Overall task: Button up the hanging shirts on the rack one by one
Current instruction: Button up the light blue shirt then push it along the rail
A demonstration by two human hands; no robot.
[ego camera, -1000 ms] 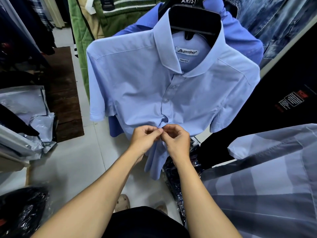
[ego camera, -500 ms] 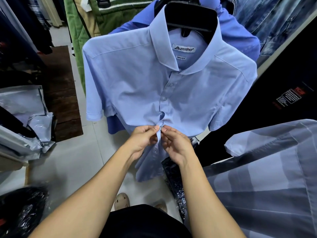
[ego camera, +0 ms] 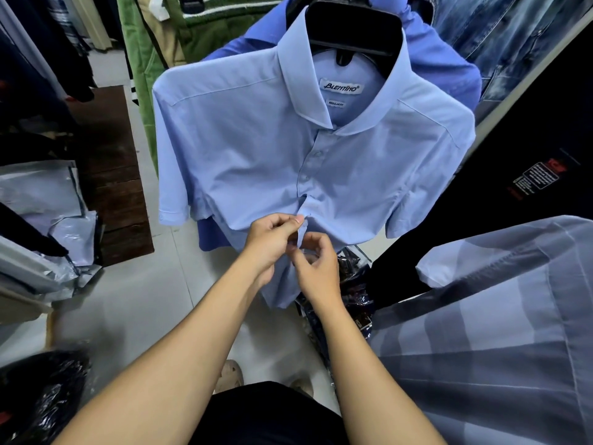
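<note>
A light blue short-sleeved shirt (ego camera: 256, 162) hangs on a black hanger (ego camera: 353, 27) in front of me. Its upper buttons (ego camera: 317, 154) down the placket look fastened. My left hand (ego camera: 272, 239) pinches the placket edge low on the shirt. My right hand (ego camera: 317, 268) sits just below and to the right, its fingers curled at the same strip of fabric. Below my hands the shirt front hangs loose. A darker blue shirt (ego camera: 449, 69) hangs right behind it.
Green and tan garments (ego camera: 144, 75) hang at the back left and denim (ego camera: 497, 30) at the back right. A grey striped shirt (ego camera: 497, 332) fills the lower right. Plastic-wrapped packs (ego camera: 48, 203) lie at the left on the tiled floor (ego camera: 134, 309). A dark wooden mat (ego camera: 109, 175) lies beyond.
Both hands have moved down the placket from the previous button. My right hand has dropped lower than my left. The shirt's lower front has shifted slightly.
</note>
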